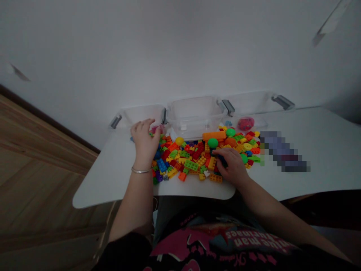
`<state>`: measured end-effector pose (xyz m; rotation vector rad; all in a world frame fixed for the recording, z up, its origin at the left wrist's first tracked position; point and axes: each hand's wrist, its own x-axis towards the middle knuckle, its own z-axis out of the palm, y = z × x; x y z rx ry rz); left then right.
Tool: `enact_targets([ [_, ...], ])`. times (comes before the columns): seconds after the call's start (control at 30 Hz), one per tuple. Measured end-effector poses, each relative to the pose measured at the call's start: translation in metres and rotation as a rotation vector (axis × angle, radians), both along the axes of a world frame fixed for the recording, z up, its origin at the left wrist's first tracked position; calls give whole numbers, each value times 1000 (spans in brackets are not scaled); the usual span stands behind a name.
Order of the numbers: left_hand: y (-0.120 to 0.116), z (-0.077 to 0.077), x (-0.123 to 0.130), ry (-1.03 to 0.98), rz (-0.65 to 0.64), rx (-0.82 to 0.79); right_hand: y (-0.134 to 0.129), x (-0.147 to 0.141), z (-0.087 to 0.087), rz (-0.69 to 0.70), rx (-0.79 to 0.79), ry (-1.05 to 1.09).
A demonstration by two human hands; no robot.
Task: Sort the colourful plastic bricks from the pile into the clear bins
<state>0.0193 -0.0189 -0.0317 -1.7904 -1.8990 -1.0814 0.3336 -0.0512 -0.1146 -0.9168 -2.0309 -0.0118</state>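
Observation:
A heap of colourful toy building bricks (pixel 191 165) spreads over the white table in front of me, with plastic balls mixed in. My left hand (pixel 145 141) is at the heap's left edge, before the left clear bin (pixel 143 113). Its fingers are stretched out and the thumb stands apart, with nothing seen in them. On the right side of the heap, my right hand (pixel 233 165) reaches in with thumb and forefinger around a dark blue brick (pixel 222 159). Part of that brick is hidden by the fingers. Nearby lie a green ball (pixel 213 143) and an orange block (pixel 214 135).
Behind the heap, a middle clear bin (pixel 194 103) and a right clear bin (pixel 254 101) stand against the wall. A pinkish-red object (pixel 246 123) shows at the right bin. A pixelated patch covers something on the right of the white table (pixel 324 150).

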Motion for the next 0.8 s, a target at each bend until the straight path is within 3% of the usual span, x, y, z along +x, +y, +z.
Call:
enact_targets([
  [0.2, -47, -32, 63, 63, -277, -107, 0, 0, -2, 1, -2, 4],
  [0.43, -76, -64, 94, 123, -356, -250, 0, 1, -1, 8, 32, -8],
  [0.63, -77, -64, 95, 164, -299, -300, 0, 2, -3, 4, 31, -4],
  [0.8, -80, -52, 71, 132, -270, -277, -1, 2, -3, 8, 38, -9],
])
